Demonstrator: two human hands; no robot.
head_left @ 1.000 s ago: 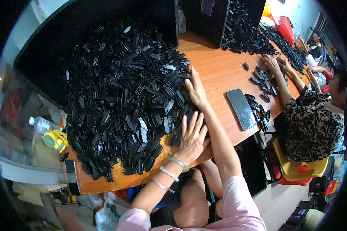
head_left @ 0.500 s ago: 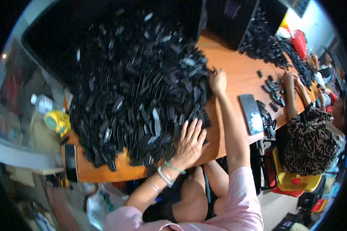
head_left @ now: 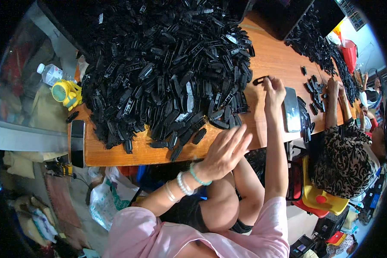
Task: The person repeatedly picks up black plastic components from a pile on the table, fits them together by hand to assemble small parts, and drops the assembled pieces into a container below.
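Note:
A broad heap of small black plastic pieces [head_left: 167, 81], elongated and partly with slotted frames, covers much of the wooden table [head_left: 105, 155]. My right hand [head_left: 274, 90] is to the right of the heap, over bare wood. Its thumb and fingers pinch one black plastic piece [head_left: 259, 81], which points left toward the heap. Close to the table's front edge, my left hand [head_left: 225, 151] is open with fingers stretched out, holding nothing. Several loose pieces lie just left of it at the heap's front fringe.
A phone [head_left: 292, 109] lies right of my right forearm, beside a small stack of black pieces [head_left: 305, 119]. Another phone [head_left: 78, 144], a yellow fan [head_left: 66, 93] and a bottle [head_left: 50, 74] are at the left. A co-worker in a patterned top [head_left: 346, 159] sits at the right.
My left hand has lifted off the heap's front right corner toward the table edge. My right hand has moved right, away from the heap, with the piece pinched. The view has shifted.

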